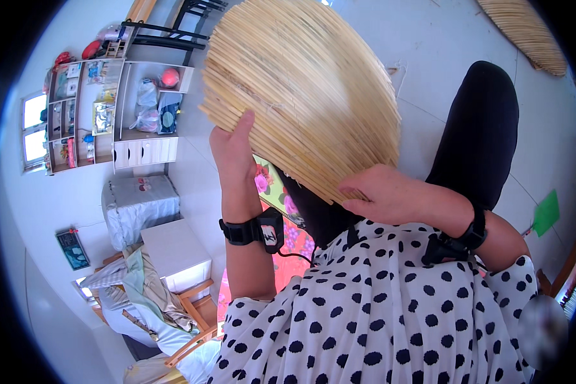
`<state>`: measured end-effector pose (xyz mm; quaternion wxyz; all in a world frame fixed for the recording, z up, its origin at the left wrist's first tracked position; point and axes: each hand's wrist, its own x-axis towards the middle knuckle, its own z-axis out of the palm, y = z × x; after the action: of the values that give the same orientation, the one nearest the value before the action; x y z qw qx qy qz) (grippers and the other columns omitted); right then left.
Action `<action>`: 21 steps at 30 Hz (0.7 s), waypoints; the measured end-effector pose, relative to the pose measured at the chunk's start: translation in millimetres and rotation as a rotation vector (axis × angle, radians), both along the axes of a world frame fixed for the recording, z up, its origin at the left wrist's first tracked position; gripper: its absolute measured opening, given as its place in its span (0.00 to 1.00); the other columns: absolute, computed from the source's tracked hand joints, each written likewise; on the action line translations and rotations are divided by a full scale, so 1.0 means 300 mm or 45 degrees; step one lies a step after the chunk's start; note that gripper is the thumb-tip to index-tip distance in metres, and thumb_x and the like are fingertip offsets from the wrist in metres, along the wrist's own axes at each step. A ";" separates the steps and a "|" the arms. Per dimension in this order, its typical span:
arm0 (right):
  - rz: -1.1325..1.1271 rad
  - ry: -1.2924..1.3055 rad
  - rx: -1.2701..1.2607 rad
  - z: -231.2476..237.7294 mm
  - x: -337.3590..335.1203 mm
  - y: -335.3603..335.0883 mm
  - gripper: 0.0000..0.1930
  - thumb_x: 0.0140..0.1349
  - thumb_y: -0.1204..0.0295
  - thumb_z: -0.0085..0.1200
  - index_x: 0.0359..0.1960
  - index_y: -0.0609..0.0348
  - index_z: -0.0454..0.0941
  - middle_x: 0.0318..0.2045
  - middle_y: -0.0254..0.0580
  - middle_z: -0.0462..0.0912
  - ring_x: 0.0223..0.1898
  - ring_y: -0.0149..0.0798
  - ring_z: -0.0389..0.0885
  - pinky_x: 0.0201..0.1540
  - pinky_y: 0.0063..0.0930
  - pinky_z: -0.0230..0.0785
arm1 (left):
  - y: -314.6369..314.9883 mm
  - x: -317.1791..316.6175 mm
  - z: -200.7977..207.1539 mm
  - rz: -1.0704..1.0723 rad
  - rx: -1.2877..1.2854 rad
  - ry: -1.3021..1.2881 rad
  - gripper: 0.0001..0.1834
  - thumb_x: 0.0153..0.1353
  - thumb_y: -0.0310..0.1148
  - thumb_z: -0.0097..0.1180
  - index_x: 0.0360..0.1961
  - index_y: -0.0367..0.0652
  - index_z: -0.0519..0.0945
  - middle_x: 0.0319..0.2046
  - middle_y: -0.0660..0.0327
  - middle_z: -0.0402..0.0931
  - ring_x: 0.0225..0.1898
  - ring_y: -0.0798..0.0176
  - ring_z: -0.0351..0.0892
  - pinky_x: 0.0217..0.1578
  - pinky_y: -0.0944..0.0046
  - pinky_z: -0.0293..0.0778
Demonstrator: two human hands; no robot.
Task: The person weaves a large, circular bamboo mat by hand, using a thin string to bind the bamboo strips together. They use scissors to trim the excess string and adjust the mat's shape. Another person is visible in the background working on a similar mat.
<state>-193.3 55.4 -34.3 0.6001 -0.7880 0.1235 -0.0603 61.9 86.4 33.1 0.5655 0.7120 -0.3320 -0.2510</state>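
A rounded mat of pale straw stalks [307, 89], laid side by side, is held up in front of me over my lap. My left hand [234, 146] grips its near left edge, the thumb lying on top and the fingers hidden beneath. At the near right edge, my right hand [387, 195] is closed on the stalk ends, with the thumb along the rim. Loose fibres show on the mat's upper face. Both wrists wear black straps with small devices.
A second straw mat [530, 32] lies on the tiled floor at the far right. Nearer on that side is a green fly swatter-like piece [546, 212]. Shelves [83, 115], a covered box [141, 208] and a wooden chair [195, 313] stand to the left; a black-legged stool [173, 35] is at the far left.
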 end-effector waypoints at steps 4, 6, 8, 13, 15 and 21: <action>-0.157 0.070 -0.033 -0.019 0.034 -0.008 0.17 0.62 0.63 0.50 0.43 0.67 0.78 0.33 0.61 0.81 0.39 0.59 0.80 0.45 0.47 0.71 | -0.001 0.007 -0.007 0.025 -0.019 0.074 0.21 0.61 0.24 0.58 0.53 0.26 0.71 0.49 0.50 0.76 0.47 0.58 0.79 0.48 0.62 0.74; -0.258 0.107 -0.038 -0.045 0.064 -0.011 0.18 0.61 0.63 0.51 0.44 0.67 0.78 0.33 0.61 0.81 0.40 0.59 0.80 0.45 0.47 0.72 | 0.013 0.032 -0.026 0.038 -0.020 0.118 0.22 0.61 0.25 0.59 0.55 0.26 0.70 0.51 0.50 0.75 0.49 0.57 0.78 0.50 0.61 0.74; -0.330 0.164 -0.012 -0.074 0.105 -0.016 0.18 0.59 0.64 0.52 0.44 0.66 0.79 0.34 0.61 0.81 0.40 0.58 0.80 0.45 0.46 0.72 | 0.033 0.062 -0.051 0.052 -0.024 0.158 0.23 0.62 0.25 0.58 0.55 0.26 0.69 0.51 0.49 0.75 0.50 0.56 0.78 0.50 0.60 0.75; -0.314 0.211 -0.007 -0.166 0.189 0.020 0.17 0.57 0.65 0.55 0.43 0.66 0.78 0.35 0.59 0.81 0.40 0.59 0.80 0.46 0.45 0.72 | 0.135 0.169 -0.181 0.162 -0.038 0.327 0.23 0.63 0.26 0.56 0.56 0.25 0.68 0.51 0.49 0.75 0.49 0.55 0.79 0.50 0.59 0.76; -0.221 0.257 0.006 -0.178 0.208 0.025 0.18 0.57 0.64 0.56 0.43 0.66 0.78 0.38 0.58 0.80 0.42 0.58 0.79 0.48 0.44 0.71 | 0.178 0.208 -0.236 0.233 -0.023 0.390 0.22 0.63 0.27 0.56 0.56 0.26 0.68 0.51 0.49 0.75 0.49 0.54 0.79 0.50 0.58 0.76; -0.076 0.298 -0.177 -0.209 0.232 0.048 0.25 0.55 0.58 0.61 0.49 0.63 0.74 0.50 0.54 0.73 0.53 0.54 0.72 0.53 0.42 0.68 | 0.243 0.274 -0.388 0.380 -0.034 0.591 0.24 0.63 0.25 0.55 0.57 0.26 0.66 0.51 0.48 0.74 0.50 0.52 0.78 0.51 0.56 0.76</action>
<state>-123.8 69.8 -96.9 0.5234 -0.8253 0.2116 0.0060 144.1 159.2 -83.4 0.6665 0.6689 -0.0884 -0.3169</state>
